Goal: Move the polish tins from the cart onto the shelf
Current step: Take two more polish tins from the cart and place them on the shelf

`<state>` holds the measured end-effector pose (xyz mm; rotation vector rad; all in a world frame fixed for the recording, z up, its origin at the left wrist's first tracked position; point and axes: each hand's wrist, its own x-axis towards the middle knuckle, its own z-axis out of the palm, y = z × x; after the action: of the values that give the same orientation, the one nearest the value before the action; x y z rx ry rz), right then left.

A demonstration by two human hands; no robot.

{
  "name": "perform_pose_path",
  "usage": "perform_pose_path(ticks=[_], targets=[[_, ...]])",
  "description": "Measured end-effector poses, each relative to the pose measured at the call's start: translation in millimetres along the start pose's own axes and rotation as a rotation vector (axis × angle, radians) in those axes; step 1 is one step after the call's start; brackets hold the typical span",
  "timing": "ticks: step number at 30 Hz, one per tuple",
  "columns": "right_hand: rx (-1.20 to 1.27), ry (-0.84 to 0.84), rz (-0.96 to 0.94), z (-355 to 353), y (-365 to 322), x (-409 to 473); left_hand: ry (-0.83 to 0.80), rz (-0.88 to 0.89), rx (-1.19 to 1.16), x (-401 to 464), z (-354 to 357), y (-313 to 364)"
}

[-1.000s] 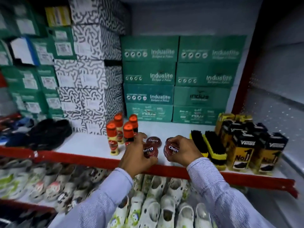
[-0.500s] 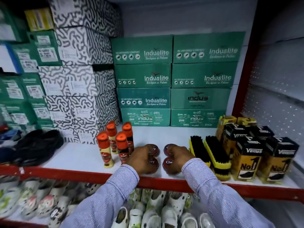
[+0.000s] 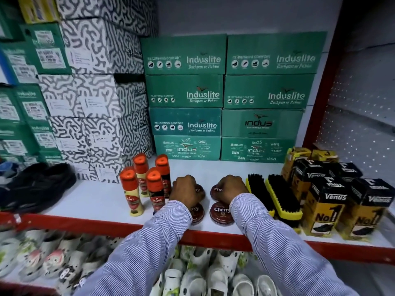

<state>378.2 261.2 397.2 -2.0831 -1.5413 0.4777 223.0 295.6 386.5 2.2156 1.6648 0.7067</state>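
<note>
Closest to me are my two striped sleeves, reaching over the red front edge of the shelf. Just past that edge sit two round polish tins side by side: the front left tin, partly under my left sleeve, and the front right tin, with "Cherry" on its lid. Right behind them are two more. My left hand is curled over the back left tin, and my right hand is curled over the back right tin. Each hand seems to hold its own tin, but I cannot see my fingertips, so I cannot tell how tight. The tins are round and flat, so no way of turning matters. All four look set down, two by two, between the orange-capped bottles on the left and the brushes on the right. I think I just need to let go and lift my hands straight up. Farther back stand the green boxes. I cannot see the cart.
</note>
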Motion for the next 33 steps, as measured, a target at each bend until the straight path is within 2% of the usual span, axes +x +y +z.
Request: perform_pose_path(ticks=[12, 19, 27, 33], targets=[[0.021, -0.004, -0.012, 1.0, 2.3, 0.5, -0.035, -0.011, -0.1, 3.0, 2.1, 0.7], [0.022, 0.082, -0.035, -15.6, 2.1, -30.4, -0.012, 0.038, -0.084, -14.7, -13.9, 1.0], [0.015, -0.022, 0.012, 2.2, 17.2, -62.9, -0.162, 0.016, 0.003, -47.3, -17.3, -7.5], [-0.021, 0.035, 0.009, 14.2, 16.2, -65.0, -0.12, 0.045, -0.001, -59.6, -12.9, -11.4]])
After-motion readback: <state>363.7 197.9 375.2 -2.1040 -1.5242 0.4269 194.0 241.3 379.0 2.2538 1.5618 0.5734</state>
